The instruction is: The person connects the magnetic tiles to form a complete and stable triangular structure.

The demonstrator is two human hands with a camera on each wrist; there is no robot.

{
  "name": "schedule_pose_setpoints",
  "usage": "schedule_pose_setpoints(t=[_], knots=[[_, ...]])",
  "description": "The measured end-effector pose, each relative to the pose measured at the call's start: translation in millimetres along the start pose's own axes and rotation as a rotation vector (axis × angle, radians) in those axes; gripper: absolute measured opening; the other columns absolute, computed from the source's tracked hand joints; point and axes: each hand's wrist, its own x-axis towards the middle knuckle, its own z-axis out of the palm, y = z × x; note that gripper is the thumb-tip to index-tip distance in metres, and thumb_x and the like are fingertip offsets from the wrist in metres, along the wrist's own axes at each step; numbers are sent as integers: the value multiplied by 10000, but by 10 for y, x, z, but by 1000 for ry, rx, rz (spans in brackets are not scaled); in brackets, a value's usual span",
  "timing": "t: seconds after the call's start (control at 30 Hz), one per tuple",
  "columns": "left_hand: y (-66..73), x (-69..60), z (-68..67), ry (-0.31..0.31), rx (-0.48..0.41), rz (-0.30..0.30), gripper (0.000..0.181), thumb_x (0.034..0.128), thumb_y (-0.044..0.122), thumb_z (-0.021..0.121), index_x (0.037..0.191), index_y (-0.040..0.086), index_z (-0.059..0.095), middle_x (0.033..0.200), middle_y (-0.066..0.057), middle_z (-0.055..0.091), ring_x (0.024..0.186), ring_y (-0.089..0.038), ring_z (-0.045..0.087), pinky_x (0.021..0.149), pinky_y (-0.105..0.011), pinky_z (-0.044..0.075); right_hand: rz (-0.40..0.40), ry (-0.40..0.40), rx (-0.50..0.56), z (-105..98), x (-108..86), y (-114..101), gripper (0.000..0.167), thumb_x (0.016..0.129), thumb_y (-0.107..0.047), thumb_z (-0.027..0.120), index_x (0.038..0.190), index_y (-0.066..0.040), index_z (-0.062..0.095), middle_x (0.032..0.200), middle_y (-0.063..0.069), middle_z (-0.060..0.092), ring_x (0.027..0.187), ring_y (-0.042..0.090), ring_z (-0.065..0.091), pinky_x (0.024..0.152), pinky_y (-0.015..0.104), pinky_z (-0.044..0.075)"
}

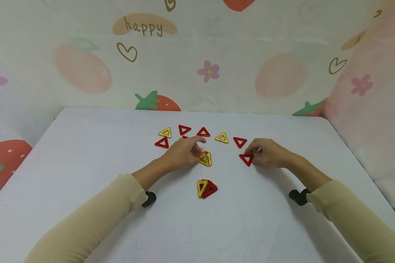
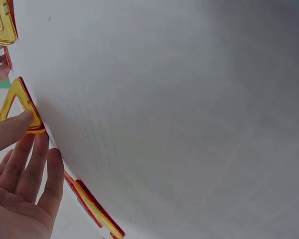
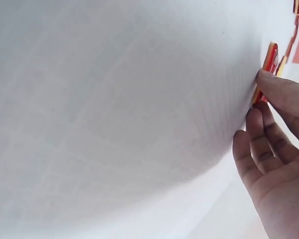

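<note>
My left hand (image 1: 183, 152) pinches a yellow triangular frame tile (image 1: 208, 158) near the middle of the table. In the left wrist view its thumb lies on the face of this tile (image 2: 31, 101), which has a red edge behind it. My right hand (image 1: 269, 153) grips a red triangular frame tile (image 1: 246, 156) between thumb and fingers, to the right of the row. Seen from the right wrist, that tile (image 3: 272, 56) is nearly edge-on. Closer to me lies a small cluster with a yellow triangle (image 1: 199, 187) beside red ones (image 1: 211, 189).
Several triangle tiles form an arc behind the hands: a yellow one (image 1: 169, 134) and a red one (image 1: 165, 139) at left, red ones (image 1: 188, 128) (image 1: 203, 134) centrally, then yellow (image 1: 222, 140) and red (image 1: 240, 138). Another red tile is mostly hidden behind my left hand. A patterned backdrop (image 1: 237, 47) stands behind the white table (image 1: 95, 146).
</note>
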Motion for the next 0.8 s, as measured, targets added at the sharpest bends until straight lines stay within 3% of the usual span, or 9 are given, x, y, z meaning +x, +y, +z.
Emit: schedule_pose_setpoints(t=[0.43,0.8], knots=[[4,0,-3,0,5,0,519,864,31,744,1343,57,545,1044,-52,738,995,-184,678,930,-344,530,36,12,-2,60,106,-32,215,849,-12,748,1064,-9,735,1050,81,684,990,253,615,906,448,519],[7,-3,-10,5,3,-1,522,863,31,744,1346,58,546,1034,-48,740,998,-183,679,935,-349,528,57,41,82,142,138,-72,346,845,-11,753,1182,23,678,1102,124,686,1010,271,639,901,423,539]])
